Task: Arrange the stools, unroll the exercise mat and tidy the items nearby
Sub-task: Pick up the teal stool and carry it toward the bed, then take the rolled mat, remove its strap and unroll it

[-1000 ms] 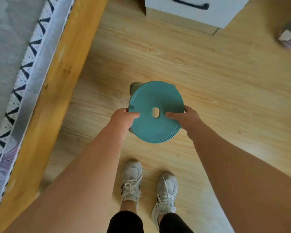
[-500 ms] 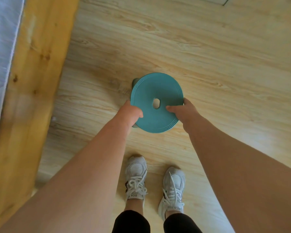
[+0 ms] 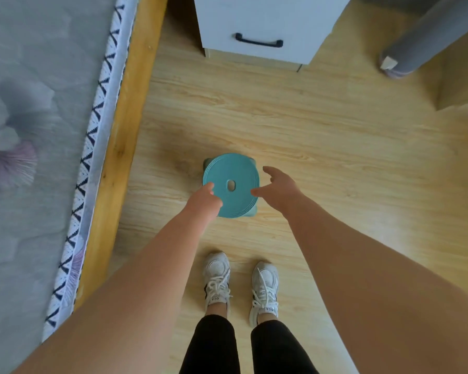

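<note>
That round teal plastic stool (image 3: pixel 231 171) looked light, rigid, smooth; best grabbed at opposite seat rims; right hand (image 3: pixel 277 191) hovered, fingers spread, empty; left hand (image 3: pixel 204 199) at rim, fingers unclear.

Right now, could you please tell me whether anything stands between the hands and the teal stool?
Nothing visible does. The left hand overlaps the near-left rim of the teal stool, and the right hand is spread open beside its right rim; whether either touches it I cannot tell.
</note>
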Available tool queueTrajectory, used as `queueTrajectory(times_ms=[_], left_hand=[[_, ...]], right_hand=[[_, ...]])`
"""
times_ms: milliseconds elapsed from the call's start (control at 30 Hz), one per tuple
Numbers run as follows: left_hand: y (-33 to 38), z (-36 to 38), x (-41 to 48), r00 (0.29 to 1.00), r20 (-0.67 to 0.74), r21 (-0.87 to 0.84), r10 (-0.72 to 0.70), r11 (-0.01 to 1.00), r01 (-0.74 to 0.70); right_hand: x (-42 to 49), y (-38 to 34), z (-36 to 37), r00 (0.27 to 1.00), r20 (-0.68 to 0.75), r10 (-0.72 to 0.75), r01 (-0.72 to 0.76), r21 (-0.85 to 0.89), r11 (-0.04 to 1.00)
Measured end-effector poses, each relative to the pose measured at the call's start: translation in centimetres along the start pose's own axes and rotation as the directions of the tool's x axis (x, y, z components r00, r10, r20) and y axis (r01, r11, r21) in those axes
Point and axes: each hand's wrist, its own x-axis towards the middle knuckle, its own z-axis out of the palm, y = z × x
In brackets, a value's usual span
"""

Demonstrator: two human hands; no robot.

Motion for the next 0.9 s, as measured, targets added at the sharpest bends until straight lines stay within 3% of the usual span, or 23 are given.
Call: queueTrajectory(times_ms=[133,467,733,900], left_hand=[[2.6,-0.7,-7.6,0.998,0.038,0.055,0.042,0.997,-0.044],[12.2,-1.4,-25.2,0.970,0.096,0.101,0.225,0.967,-0.234],[21.2,0.7,-29.5,0.925,0.136,0.243,0.356,0.893,-0.379],[29.0,5.0,-30.2,0.894,0.197,0.300,0.404,0.843,-0.447]], right_hand=[[-7.2,-2.6,-5.4,1.000,0.018,-0.024,0.023,0.016,1.000],[-25.9,-6.6,-18.1,0.982,-0.184,-0.048,0.090,0.229,0.969],[-30.8,-4.3,-22.3,0.967,-0.251,-0.051,0.120,0.270,0.955],[-30.8,-2.1,-29.1,0.964,-0.265,-0.018,0.094,0.278,0.956]])
